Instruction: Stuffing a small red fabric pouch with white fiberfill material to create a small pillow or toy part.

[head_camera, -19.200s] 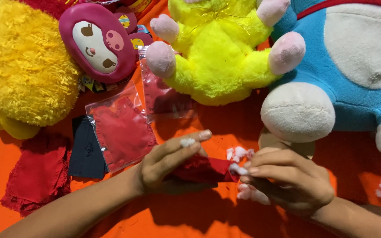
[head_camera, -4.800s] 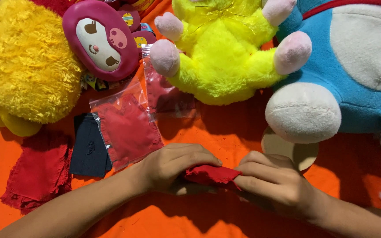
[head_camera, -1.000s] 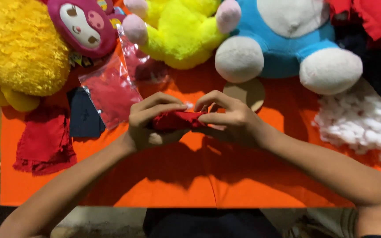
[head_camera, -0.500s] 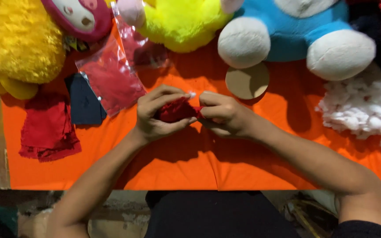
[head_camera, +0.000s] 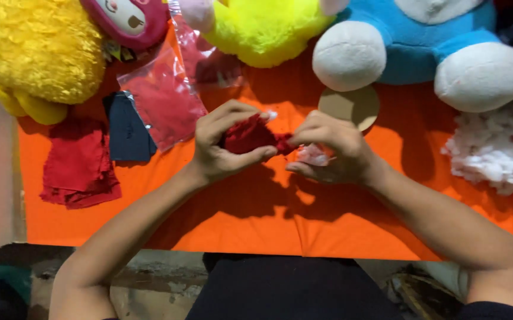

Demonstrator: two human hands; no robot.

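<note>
Stuffing step, by the look of it — left hand (head_camera: 224, 145) grips the red cloth pouch (head_camera: 249, 134) above the orange table (head_camera: 256, 219), right hand (head_camera: 327, 151) pinches white stuffing (head_camera: 312, 155) at its opening; next calls for pushing it in.

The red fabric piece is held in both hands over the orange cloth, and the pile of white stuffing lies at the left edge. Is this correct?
Not quite. The head view shows the white stuffing at the right edge, not the left. The left hand and right hand do hold the red fabric piece over the orange cloth.
</note>
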